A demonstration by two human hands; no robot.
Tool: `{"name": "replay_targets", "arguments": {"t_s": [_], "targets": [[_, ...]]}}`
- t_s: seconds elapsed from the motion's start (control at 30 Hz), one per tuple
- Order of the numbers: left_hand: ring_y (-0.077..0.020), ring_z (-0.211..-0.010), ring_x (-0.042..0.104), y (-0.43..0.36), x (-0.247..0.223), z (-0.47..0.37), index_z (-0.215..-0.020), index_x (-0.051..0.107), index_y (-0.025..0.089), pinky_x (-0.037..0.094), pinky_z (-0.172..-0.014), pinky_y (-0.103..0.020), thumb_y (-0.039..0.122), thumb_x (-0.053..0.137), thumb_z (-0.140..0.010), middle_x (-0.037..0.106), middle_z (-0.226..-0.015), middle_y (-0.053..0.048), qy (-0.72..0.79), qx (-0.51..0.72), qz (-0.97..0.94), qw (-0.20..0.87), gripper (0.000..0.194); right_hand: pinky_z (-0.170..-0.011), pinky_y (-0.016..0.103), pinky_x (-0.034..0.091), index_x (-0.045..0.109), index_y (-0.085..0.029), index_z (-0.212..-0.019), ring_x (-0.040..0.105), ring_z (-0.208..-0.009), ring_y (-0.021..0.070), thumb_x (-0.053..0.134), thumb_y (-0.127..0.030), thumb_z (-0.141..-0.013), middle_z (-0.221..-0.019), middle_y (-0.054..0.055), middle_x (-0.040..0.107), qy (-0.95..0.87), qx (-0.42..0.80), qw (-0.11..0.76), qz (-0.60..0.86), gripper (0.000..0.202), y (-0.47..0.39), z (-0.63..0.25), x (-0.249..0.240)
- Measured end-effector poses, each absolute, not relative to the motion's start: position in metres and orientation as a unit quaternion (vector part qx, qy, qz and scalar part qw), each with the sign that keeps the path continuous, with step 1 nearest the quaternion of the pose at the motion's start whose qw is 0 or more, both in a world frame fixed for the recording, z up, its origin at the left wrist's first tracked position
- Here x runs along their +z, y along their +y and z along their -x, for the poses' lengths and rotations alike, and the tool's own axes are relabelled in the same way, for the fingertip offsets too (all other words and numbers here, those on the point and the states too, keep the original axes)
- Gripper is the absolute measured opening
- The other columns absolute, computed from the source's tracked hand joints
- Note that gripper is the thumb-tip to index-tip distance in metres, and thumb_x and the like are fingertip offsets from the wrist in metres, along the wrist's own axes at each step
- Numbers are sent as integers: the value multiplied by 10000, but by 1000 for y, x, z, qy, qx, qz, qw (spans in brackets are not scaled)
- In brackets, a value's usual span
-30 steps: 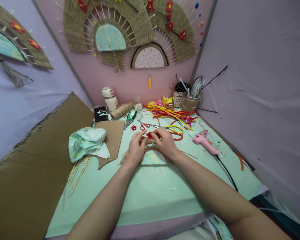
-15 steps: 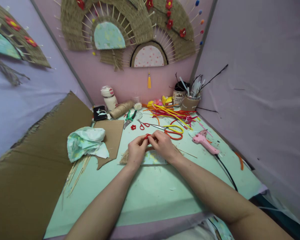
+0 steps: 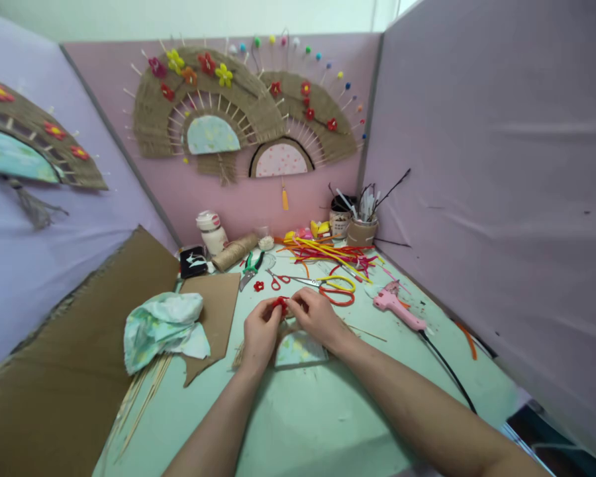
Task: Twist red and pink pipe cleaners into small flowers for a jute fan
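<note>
Between the fingertips of both hands is a small red pipe cleaner flower [image 3: 280,304], partly covered by the fingers. My left hand [image 3: 261,334] pinches it from the left, and my right hand [image 3: 316,319] grips it from the right with thumb and forefinger. Below the hands lies a half-round fan piece [image 3: 300,350] with green-blue patterned cloth and a twine edge, partly hidden by my wrists. Just beyond my left hand, another red flower [image 3: 259,286] rests on the table. Scissors with yellow and orange handles [image 3: 338,286] lie past my right hand.
A pink glue gun [image 3: 400,310] with a black cord lies at the right. Crumpled cloth [image 3: 163,331], cardboard [image 3: 217,315] and thin sticks [image 3: 146,397] are at the left. Pliers [image 3: 251,270], small red scissors [image 3: 277,281], a twine roll [image 3: 235,252] and coloured pipe cleaners [image 3: 328,255] lie behind.
The head view has tilted up, so the hands and table sit lower and more of the wall fans shows. Both hands keep hold of the red flower, and more of its red shows.
</note>
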State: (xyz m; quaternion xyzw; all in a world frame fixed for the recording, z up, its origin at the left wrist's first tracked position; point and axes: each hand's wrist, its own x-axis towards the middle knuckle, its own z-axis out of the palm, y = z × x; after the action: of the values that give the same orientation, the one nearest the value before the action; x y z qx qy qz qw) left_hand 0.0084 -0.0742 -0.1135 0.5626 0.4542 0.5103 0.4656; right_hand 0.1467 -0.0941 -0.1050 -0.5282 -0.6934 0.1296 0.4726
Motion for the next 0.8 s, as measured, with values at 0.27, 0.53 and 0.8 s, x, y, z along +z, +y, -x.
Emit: {"name": "replay_targets", "arguments": {"t_s": [0.27, 0.53, 0.8], "targets": [[-171, -688, 634, -75, -85, -1, -836, 640, 147, 511, -652, -291, 380, 660, -658, 687, -764, -48, 451, 436, -564, 537, 294, -620, 238, 384, 534, -182, -691, 519, -659, 134, 459, -265, -879, -676, 3, 572, -641, 154, 525, 538, 219, -85, -154, -99], [-180, -712, 631, -72, -76, 2, -821, 659, 182, 496, -678, -286, 325, 550, -759, 687, -763, -35, 426, 334, -705, 458, 190, -578, 220, 374, 581, -183, -688, 517, -617, 120, 495, -208, -831, -655, -17, 593, -658, 212, 470, 549, 169, -92, -165, -76], [-215, -929, 635, -75, -115, 16, -1051, 614, 288, 521, -790, -329, 219, 540, -793, 689, -1014, -57, 301, 347, -868, 190, 277, -573, 234, 363, 653, -193, -745, 570, -655, 145, 529, -285, -829, -733, 21, 671, -707, 161, 329, 605, 176, -93, -227, -47]]}}
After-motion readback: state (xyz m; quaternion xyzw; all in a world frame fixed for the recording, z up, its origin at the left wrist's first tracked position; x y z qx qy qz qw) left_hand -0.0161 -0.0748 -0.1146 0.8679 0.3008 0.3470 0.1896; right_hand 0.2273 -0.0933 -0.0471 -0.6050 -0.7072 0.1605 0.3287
